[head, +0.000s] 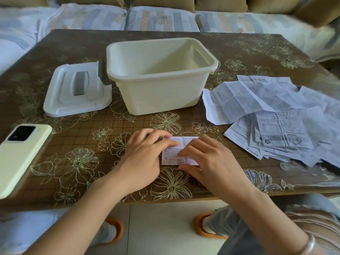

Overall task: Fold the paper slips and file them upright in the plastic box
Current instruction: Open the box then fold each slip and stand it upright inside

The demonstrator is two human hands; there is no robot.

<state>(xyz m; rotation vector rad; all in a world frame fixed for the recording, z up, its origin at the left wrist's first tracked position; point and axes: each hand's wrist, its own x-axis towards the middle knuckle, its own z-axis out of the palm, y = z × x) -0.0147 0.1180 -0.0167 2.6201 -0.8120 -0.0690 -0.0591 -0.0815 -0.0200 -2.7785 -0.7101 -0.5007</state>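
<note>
A small folded paper slip [174,153] with printed text lies flat on the table near its front edge. My left hand [145,155] presses on its left part with straight fingers. My right hand [207,161] presses its right part, the thumb along the slip's lower edge. Behind them stands the cream plastic box [161,89], open, with nothing visible inside. A heap of several unfolded printed paper slips [276,116] is spread out at the right.
The box's white lid [77,91] lies left of the box. A pale green phone [20,155] rests face down at the front left. The table [73,162] has a brown floral cover. A sofa runs behind it.
</note>
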